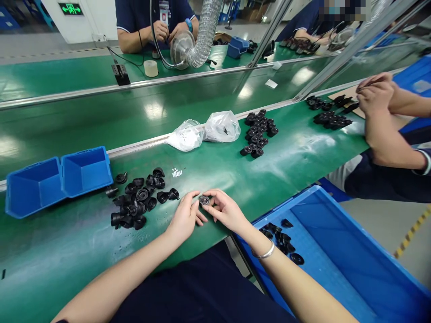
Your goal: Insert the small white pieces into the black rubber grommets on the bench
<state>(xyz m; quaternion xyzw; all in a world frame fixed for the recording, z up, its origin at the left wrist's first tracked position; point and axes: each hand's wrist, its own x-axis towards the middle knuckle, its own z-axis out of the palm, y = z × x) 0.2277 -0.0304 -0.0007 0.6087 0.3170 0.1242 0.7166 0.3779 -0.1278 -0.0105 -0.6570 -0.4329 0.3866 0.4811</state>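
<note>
Between my two hands is a small round black plastic part, its ringed face turned up. My right hand pinches it from the right between thumb and fingers. On its other side, my left hand has its fingertips against the part, fingers bent. To the left lies a loose pile of similar black parts on the green bench. Tiny white pieces are scattered just beyond my left hand. Further off stand black parts grouped in close rows.
Two joined blue bins stand at left. Clear plastic bags lie along the metal rail. A large blue crate with several black parts sits below the bench edge at right. A co-worker's hands are at far right; another person sits opposite.
</note>
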